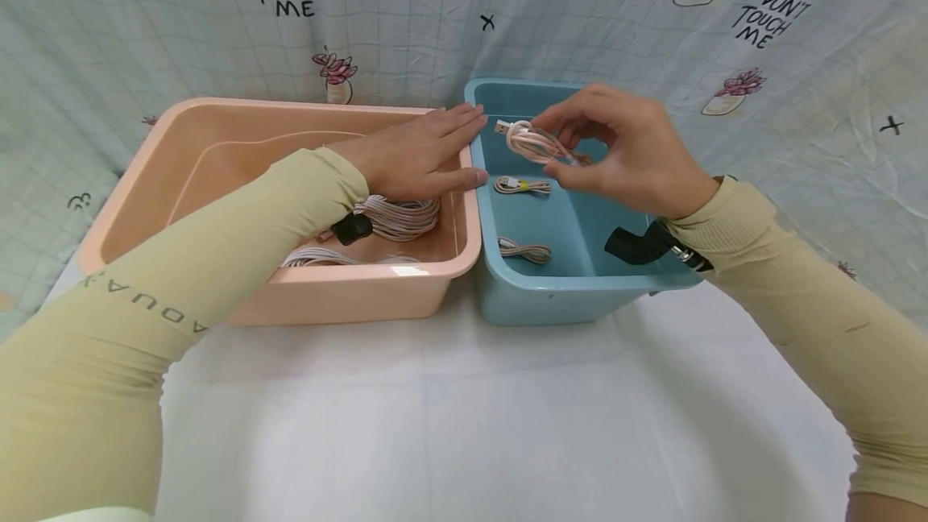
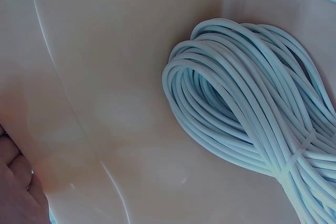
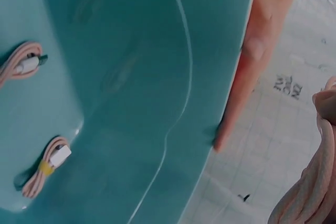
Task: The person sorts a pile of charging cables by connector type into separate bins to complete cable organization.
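Observation:
My right hand [image 1: 627, 143] pinches a coiled pale-pink USB cable [image 1: 535, 143] between thumb and fingers, above the blue bin [image 1: 580, 282]. Its metal plug points left; part of the coil also shows at the right edge of the right wrist view [image 3: 310, 182]. With fingers extended, my left hand [image 1: 420, 155] rests across the right rim of the peach bin [image 1: 348, 302], fingertips at the blue bin's rim. Two smaller coiled cables lie inside the blue bin, one with a yellow tie [image 3: 46, 167], the other [image 1: 525, 250] nearer the front.
Under my left forearm, a thick bundle of white cable [image 2: 226, 93] sits in the peach bin, with more white cable [image 1: 319, 256] beside it. Both bins stand side by side on a white cloth [image 1: 435, 417]. A printed curtain [image 1: 406, 22] hangs behind them.

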`<state>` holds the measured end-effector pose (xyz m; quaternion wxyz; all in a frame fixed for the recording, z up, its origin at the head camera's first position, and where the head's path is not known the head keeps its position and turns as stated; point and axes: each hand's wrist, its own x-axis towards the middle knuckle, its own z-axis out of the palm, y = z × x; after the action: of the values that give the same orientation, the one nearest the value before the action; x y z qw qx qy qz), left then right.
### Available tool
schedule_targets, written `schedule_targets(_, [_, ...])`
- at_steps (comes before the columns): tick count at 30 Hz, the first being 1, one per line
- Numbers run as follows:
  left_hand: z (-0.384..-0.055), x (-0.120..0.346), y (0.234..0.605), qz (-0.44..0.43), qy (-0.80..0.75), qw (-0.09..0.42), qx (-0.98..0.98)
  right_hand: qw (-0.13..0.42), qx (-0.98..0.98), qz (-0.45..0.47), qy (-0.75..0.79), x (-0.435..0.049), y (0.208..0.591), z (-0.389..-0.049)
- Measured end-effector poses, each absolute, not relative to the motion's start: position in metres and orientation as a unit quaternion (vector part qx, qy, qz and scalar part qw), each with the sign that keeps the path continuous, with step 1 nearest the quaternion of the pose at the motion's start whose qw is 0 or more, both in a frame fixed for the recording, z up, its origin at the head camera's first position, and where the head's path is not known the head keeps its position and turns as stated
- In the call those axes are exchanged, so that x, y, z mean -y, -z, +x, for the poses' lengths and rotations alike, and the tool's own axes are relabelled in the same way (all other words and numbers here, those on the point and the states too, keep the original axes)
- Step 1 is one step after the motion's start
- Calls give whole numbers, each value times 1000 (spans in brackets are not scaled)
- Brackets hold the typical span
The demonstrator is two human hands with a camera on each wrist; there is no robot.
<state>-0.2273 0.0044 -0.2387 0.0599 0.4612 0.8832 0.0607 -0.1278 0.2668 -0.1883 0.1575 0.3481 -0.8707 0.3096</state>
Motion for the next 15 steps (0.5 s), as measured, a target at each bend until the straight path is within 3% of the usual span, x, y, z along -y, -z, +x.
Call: schedule_targets(15, [-228, -3, 240, 463, -61, 50, -883, 125, 904, 299, -279, -278, 210, -160])
